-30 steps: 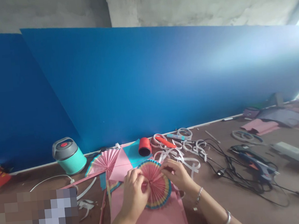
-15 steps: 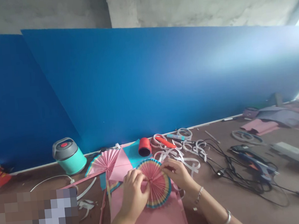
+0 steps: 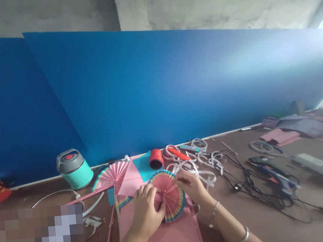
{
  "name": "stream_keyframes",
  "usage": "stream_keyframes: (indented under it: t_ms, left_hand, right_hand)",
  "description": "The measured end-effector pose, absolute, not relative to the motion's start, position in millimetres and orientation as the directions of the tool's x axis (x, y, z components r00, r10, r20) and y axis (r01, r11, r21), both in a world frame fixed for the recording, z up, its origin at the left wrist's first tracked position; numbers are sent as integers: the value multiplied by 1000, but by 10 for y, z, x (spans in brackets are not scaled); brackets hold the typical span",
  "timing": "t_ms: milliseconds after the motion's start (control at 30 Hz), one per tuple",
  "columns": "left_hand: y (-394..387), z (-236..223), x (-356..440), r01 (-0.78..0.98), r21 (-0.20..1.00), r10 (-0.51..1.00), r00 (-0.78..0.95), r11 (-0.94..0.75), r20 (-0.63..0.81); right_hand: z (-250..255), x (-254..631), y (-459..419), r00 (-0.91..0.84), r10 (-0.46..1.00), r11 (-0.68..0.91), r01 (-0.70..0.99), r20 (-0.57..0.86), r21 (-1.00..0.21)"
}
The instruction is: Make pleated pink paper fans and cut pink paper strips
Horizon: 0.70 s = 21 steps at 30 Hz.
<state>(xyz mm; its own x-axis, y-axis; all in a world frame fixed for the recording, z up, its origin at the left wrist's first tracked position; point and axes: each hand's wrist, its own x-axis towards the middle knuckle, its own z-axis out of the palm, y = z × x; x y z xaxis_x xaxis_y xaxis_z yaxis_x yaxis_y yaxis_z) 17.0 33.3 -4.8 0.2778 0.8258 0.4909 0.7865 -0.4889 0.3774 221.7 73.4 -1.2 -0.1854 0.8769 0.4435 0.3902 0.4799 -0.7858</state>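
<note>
Pleated rosette (pink, blue-edged), left fingers holding one side — right fingers pinching its rim

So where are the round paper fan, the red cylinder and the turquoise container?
Round paper fan [image 3: 172, 198], head view: on its pleated face.
Red cylinder [image 3: 156, 155], head view: on its outer side.
Turquoise container [image 3: 78, 174], head view: on its lower body.

Silver bracelet, plain silver bangle
</note>
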Motion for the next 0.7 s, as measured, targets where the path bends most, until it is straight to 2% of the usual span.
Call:
stream_keyframes:
  t_ms: [133,333,533,700]
  left_hand:
    - [333,-91,181,783,399,827,246,-477,505]
    - [314,-88,210,693,533,846,216,-485,488]
    - [298,-112,227,690,551,850,183,-469,493]
    - [321,-199,253,578,670,868,148,-465,474]
  right_hand:
    - [-3,2209,721,-184,881,473,396,437,-787]
    - [-11,2206,731,-178,879,475,399,442,-784]
    - [-19,2207,737,-178,873,486,405,455,-775]
    - [-27,2205,740,-174,873,485,415,456,-770]
